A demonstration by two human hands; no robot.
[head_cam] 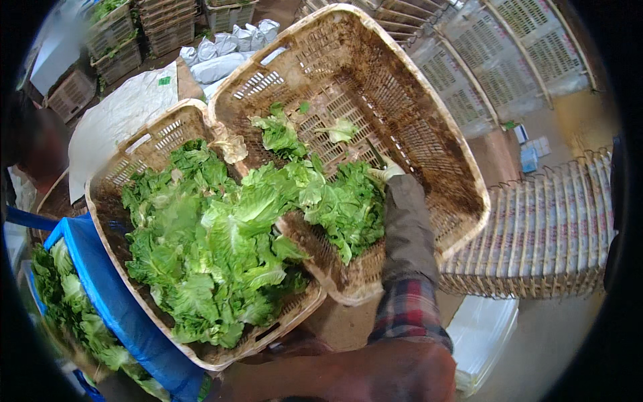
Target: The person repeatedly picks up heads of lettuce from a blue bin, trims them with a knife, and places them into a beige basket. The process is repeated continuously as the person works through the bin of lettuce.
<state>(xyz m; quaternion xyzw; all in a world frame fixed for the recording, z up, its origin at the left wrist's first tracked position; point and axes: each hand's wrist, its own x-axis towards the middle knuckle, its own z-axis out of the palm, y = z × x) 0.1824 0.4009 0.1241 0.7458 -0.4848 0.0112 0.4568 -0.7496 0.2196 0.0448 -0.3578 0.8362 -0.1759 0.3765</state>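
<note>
My right hand, in a pale glove, reaches into the large dirty plastic crate and grips a knife whose dark blade points up and left. Beside it, green lettuce leaves lie heaped in that crate, with a few loose leaves farther back. A second plastic crate at the left is piled with leafy lettuce, which spills over the rims where the crates meet. A wilted leaf hangs near that meeting corner. My left hand is out of view.
A blue-edged container holds lettuce at the lower left. Part of a person shows at the left edge. Stacked crates and silvery bags stand behind. Wire-bound crates and white sheets are at the right.
</note>
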